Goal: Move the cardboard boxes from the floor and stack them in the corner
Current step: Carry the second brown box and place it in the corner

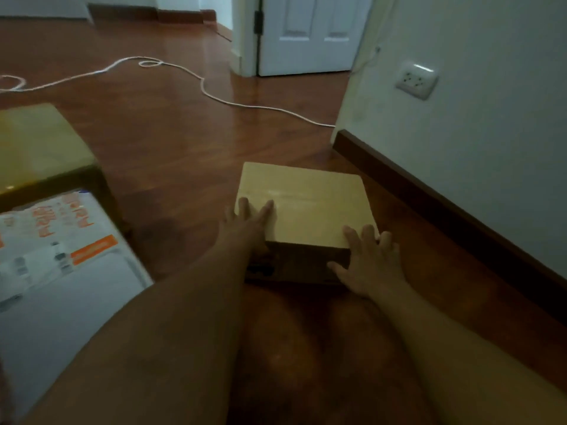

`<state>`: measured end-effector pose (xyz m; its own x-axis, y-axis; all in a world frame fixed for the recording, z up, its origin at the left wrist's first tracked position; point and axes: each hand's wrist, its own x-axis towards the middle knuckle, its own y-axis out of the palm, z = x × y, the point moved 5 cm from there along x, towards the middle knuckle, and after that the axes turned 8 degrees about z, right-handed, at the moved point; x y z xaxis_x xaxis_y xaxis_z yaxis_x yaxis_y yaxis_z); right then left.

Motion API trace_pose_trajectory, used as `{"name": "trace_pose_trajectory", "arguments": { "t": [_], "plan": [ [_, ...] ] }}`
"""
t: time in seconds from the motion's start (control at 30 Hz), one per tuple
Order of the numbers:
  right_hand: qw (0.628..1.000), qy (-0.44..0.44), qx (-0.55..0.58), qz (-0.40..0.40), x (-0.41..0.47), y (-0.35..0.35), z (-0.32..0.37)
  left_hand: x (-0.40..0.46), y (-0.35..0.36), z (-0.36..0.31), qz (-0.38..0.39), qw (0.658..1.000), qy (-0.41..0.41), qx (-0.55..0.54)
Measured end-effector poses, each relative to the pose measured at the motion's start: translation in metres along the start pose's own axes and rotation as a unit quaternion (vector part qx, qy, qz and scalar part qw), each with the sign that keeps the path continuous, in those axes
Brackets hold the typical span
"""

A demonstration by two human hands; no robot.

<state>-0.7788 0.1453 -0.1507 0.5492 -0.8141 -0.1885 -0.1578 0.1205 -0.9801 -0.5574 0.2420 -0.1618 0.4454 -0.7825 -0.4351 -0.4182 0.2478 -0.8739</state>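
A small tan cardboard box sits on the wooden floor just in front of my knees, close to the right wall. My left hand lies on the box's near left corner, fingers spread flat on its top. My right hand is at the near right corner, fingers over the top edge and thumb against the front face. A larger tan box stands at the left. In front of it lies a white box with orange print.
The white wall with a dark baseboard runs along the right and carries a socket. A white cable snakes across the floor beyond the boxes. A white door stands at the back.
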Motion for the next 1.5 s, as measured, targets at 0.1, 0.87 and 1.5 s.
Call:
{"name": "trace_pose_trajectory", "arguments": {
  "t": [0.1, 0.87, 1.5],
  "plan": [
    [0.996, 0.084, 0.016, 0.020, -0.019, -0.003, -0.075, 0.011, 0.014, -0.081, 0.011, 0.997, 0.074, 0.012],
    [0.904, 0.333, 0.126, 0.235, -0.294, 0.072, -0.457, -0.114, 0.205, -0.568, 0.026, 0.777, 0.564, 0.278],
    [0.949, 0.287, 0.105, 0.075, -0.355, 0.121, -0.549, -0.159, 0.252, -0.633, -0.087, 0.753, 0.571, 0.315]
  ]
}}
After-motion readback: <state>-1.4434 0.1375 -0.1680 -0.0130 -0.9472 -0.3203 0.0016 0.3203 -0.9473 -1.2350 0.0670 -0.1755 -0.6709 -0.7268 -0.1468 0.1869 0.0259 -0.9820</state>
